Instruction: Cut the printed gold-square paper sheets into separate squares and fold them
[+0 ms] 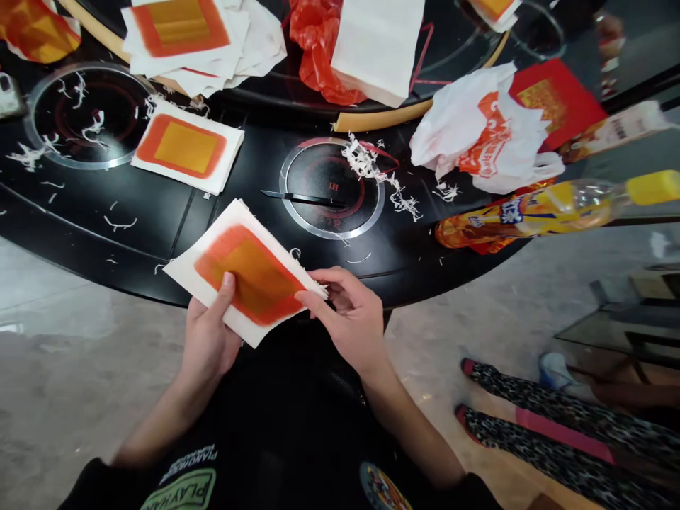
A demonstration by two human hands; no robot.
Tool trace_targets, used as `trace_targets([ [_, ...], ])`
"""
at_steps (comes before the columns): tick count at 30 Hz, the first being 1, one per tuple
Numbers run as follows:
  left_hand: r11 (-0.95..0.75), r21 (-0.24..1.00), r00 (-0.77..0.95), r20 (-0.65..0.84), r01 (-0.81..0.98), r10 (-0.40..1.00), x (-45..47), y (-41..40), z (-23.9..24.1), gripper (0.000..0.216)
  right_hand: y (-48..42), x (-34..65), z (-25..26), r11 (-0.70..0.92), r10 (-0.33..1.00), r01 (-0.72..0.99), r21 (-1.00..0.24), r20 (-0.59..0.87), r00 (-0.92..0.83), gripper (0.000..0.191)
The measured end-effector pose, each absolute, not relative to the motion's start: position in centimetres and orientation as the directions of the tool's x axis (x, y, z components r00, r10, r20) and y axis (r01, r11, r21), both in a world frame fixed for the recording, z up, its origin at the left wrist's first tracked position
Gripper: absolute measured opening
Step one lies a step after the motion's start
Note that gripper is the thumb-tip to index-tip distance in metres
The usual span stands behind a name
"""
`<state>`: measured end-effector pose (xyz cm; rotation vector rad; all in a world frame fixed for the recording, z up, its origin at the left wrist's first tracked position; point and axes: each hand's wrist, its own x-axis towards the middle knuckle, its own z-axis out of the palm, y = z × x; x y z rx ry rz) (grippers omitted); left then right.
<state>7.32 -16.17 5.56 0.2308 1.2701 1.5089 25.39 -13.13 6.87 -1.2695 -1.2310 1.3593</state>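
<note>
Over the front edge of the black table I hold a stack of white paper sheets [252, 280], its top sheet printed with an orange border and a gold rectangle. My left hand [210, 329] grips the stack's lower left side, thumb on top and fingers beneath. At the right corner my right hand [348, 312] pinches the sheets between thumb and fingers, where small white paper shreds stick out. A second stack of printed paper [188, 152] lies flat on the table behind. To its right a thin black knife [302, 198] rests across a round hob ring.
On the black table [239, 163] are paper shreds [366, 159], a larger paper pile [183, 35], a red plastic bag [319, 49], a white plastic bag [478, 134] and a yellow-capped bottle [531, 212] lying down. Another person's legs [557, 418] show at lower right.
</note>
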Motion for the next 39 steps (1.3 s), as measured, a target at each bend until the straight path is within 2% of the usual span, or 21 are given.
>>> trace_targets([
  [8,0.213,0.75,-0.314,-0.492,-0.626,0.812,7.1,-16.0,4.0,0.046,-13.2,26.1,7.0,-0.056,0.995,0.044,-0.997,-0.059,-0.086,0.01],
  [16,0.259,0.698,-0.242,-0.533,-0.667,0.811,6.9,-15.4,3.4,0.043,-12.8,27.3,7.0,0.04,0.963,-0.009,-0.999,0.041,-0.268,0.027],
  [22,0.221,0.73,-0.267,-0.488,-0.647,0.831,7.0,-15.4,3.3,0.044,-12.7,27.3,7.7,0.071,0.948,0.129,-0.989,0.026,-0.318,0.019],
  [28,0.211,0.735,-0.267,-0.475,-0.644,0.838,7.3,-15.3,3.4,0.045,-12.8,27.5,7.8,0.159,0.93,0.202,-0.967,0.078,-0.36,0.019],
  [32,0.211,0.735,-0.296,-0.494,-0.644,0.818,7.3,-15.4,3.3,0.039,-12.7,27.8,7.8,0.142,0.924,0.238,-0.961,0.043,-0.38,0.017],
  [35,0.22,0.748,-0.291,-0.487,-0.626,0.824,7.3,-15.4,3.4,0.038,-12.7,27.9,7.6,0.119,0.925,0.239,-0.964,0.02,-0.379,0.023],
  [39,0.23,0.759,-0.257,-0.463,-0.61,0.848,7.3,-15.4,3.8,0.042,-12.8,27.9,7.0,0.08,0.949,0.23,-0.97,0.004,-0.315,0.02],
])
